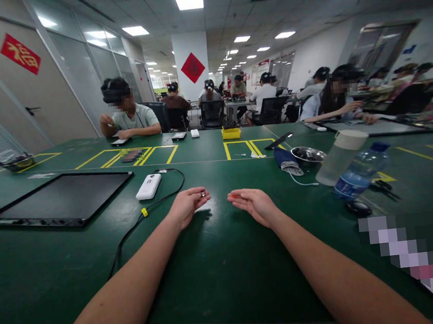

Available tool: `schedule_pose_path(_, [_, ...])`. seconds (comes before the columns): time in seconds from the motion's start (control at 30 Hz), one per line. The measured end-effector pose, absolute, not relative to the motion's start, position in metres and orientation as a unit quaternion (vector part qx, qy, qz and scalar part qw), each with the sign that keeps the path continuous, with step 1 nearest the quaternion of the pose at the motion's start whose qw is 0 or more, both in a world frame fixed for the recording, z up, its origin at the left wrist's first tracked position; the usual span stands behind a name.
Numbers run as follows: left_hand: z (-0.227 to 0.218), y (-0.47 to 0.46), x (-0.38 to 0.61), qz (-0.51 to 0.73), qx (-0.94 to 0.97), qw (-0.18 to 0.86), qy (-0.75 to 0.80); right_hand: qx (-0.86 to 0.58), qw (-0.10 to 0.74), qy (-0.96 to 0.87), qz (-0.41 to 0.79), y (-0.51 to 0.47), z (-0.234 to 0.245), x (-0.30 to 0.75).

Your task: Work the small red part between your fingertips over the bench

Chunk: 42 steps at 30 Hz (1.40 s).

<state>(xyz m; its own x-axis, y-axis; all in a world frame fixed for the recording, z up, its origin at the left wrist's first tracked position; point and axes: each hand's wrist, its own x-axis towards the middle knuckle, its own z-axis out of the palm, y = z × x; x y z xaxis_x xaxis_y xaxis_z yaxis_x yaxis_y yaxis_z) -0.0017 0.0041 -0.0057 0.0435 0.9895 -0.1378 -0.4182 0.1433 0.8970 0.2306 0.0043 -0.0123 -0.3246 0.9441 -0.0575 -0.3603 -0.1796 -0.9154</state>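
Observation:
My left hand [185, 206] is raised a little over the green table [212, 270], left of the middle, its shadow falling beneath it. Between its thumb and fingers it pinches a small shiny metal piece [203, 194], too small to name. Across a narrow gap, my right hand [255, 205] faces it with fingers pointing left. A small orange piece [235, 196] shows at the tips of that hand's thumb and fingers; its kind cannot be made out. The two hands are apart, and so are the pieces they hold.
To the left lie a black flat panel [61, 199], a white power bank [148, 186] and a black cable [122, 241]. On the right stand a frosted bottle [342, 156], a water bottle [360, 170] and a metal bowl [309, 156]. Co-workers sit across the table.

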Motion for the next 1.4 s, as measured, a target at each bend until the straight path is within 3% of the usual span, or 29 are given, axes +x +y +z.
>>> schedule_pose_path(0.77, [-0.0082, -0.0046, 0.0079, 0.499, 0.42, 0.648, 0.392, -0.374, 0.52, -0.451, 0.622, 0.0113, -0.0196, 0.2327])
schedule_pose_path(1.4, [-0.0034, -0.0031, 0.0011, 0.499, 0.408, 0.641, 0.417, -0.346, 0.479, -0.472, 0.655, 0.005, -0.0177, 0.2289])
